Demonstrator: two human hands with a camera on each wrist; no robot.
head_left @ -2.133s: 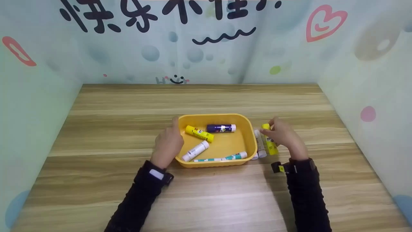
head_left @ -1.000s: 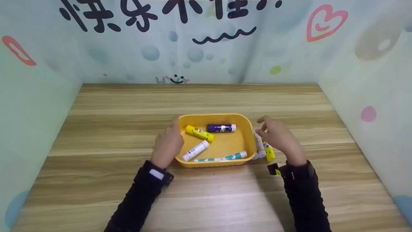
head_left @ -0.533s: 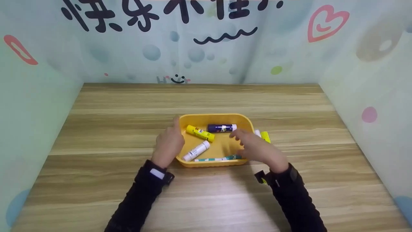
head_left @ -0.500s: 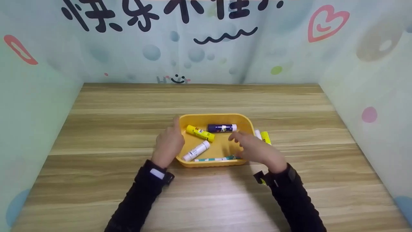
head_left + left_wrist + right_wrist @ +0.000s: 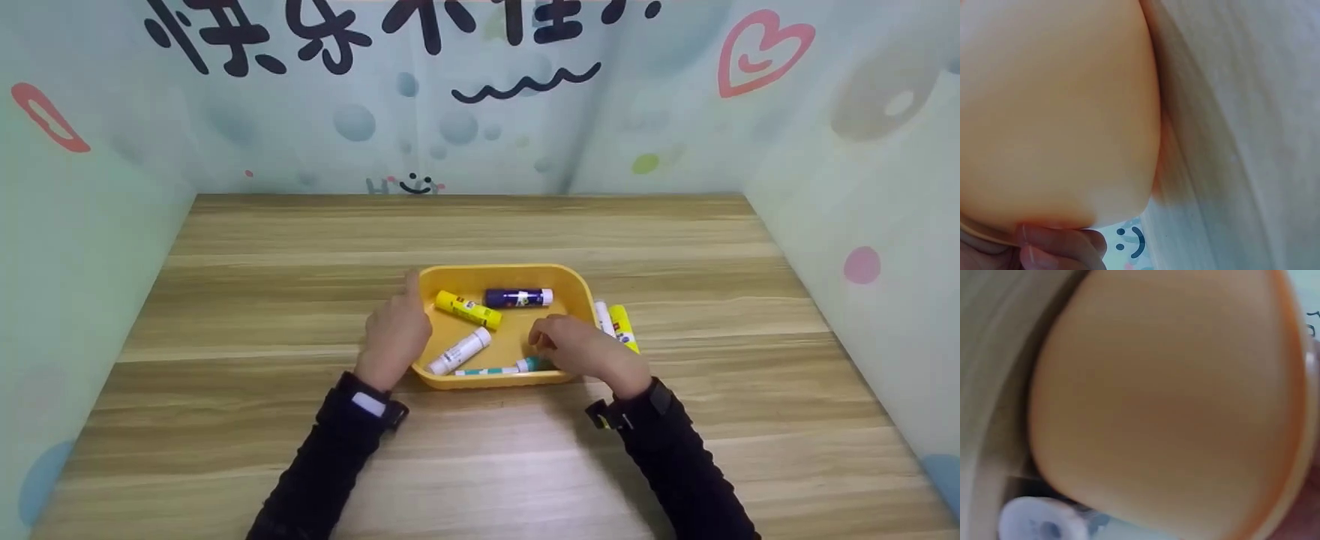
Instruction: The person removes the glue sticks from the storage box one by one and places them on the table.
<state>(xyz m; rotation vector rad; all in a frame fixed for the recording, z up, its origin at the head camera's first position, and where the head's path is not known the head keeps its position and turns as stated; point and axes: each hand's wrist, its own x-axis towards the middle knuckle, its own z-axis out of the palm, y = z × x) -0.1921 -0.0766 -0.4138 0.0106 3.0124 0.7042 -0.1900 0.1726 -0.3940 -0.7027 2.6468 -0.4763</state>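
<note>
My left hand [image 5: 395,334] grips the left rim of a yellow plastic basket [image 5: 506,381]; in the left wrist view its fingers [image 5: 1061,242] curl at the rim. Inside lie a yellow glue stick [image 5: 468,310], a dark blue one [image 5: 517,298] and a white one [image 5: 460,352]. Teal-and-white glue sticks [image 5: 487,371] lie along the near wall. My right hand [image 5: 589,349] reaches over the right rim with bent fingers, covering part of a teal-and-white stick [image 5: 533,364]. Whether it pinches that stick is hidden.
Just outside the basket's right wall, a yellow glue stick [image 5: 623,328] and a white one [image 5: 604,318] lie on the wooden table [image 5: 300,247]. A white round end [image 5: 1044,520] of a stick shows in the right wrist view. Printed cloth walls [image 5: 510,150] border the table.
My right hand let go of the yellow glue stick outside the basket, moved left over the rim and lowered inside with its fingers more bent. My left hand stayed at the rim.
</note>
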